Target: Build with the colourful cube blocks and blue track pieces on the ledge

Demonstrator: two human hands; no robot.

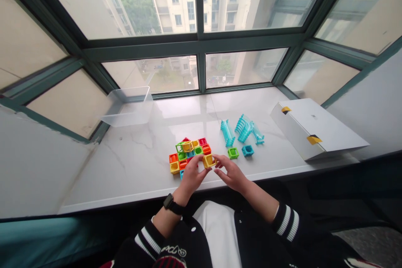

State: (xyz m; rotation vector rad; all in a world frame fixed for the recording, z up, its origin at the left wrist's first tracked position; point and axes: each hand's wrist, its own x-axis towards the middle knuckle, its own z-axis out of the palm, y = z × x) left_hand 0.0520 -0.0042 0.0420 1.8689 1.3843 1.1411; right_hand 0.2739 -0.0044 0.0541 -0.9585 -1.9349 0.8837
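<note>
Above the front edge of the sill, my left hand pinches a yellow hollow cube block between thumb and fingers. From the other side, the fingertips of my right hand grip the block's right edge, with the thumb lower down. Just left of the held block sits a cluster of red, orange, yellow, green and blue cube blocks, partly hidden by my left hand. A green cube block and a blue cube block lie to the right, beyond my right hand.
Several translucent blue track pieces lie behind the two loose blocks. A clear plastic bin stands at the back left. On the right is a white box with yellow-black tabs. Windows border the marble sill.
</note>
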